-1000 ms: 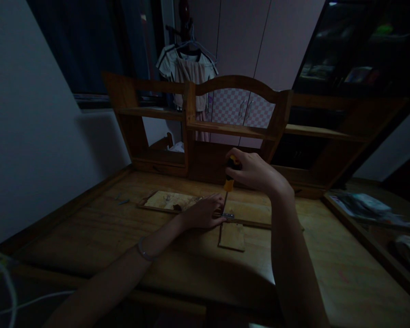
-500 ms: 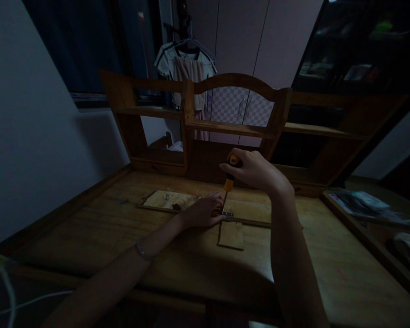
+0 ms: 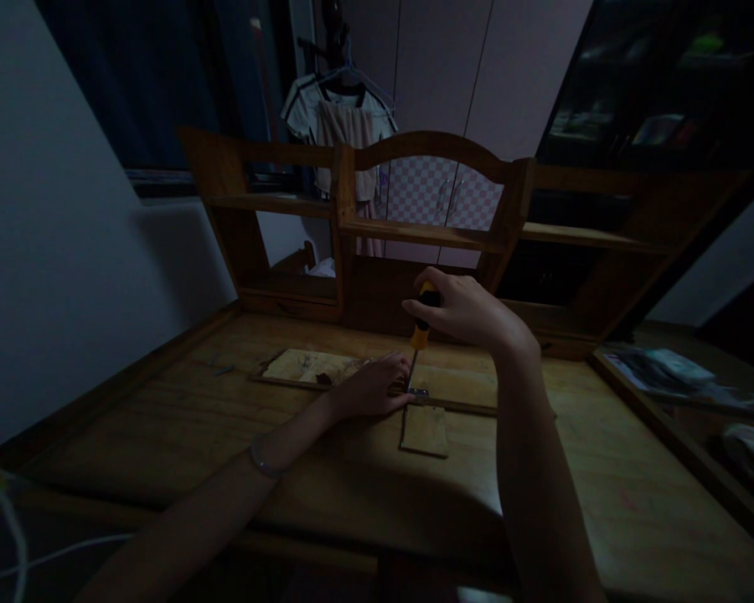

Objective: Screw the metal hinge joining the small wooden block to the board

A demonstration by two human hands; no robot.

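My right hand (image 3: pixel 458 306) is closed around the yellow and black handle of a screwdriver (image 3: pixel 420 335). Its shaft slants down to a small metal hinge (image 3: pixel 420 392) on the edge of a long thin wooden board (image 3: pixel 462 389). Beside the screwdriver's tip, my left hand (image 3: pixel 377 385) rests on the board with fingers curled and the thumb close to the hinge. What those fingers pinch is hidden. A small square wooden piece (image 3: pixel 425 431) lies flat just in front of the hinge.
Dark flakes lie on the board's left part (image 3: pixel 307 366). Small metal bits (image 3: pixel 224 369) are on the wooden desk (image 3: pixel 182 419) further left. A wooden shelf unit (image 3: pixel 424 233) stands along the back. Papers (image 3: pixel 679 368) lie at the right, and a white cable (image 3: pixel 18 536) hangs at the lower left.
Almost nothing differs. My right hand and the screwdriver have shifted very slightly, along with the whole view; the tip stays at the hinge.
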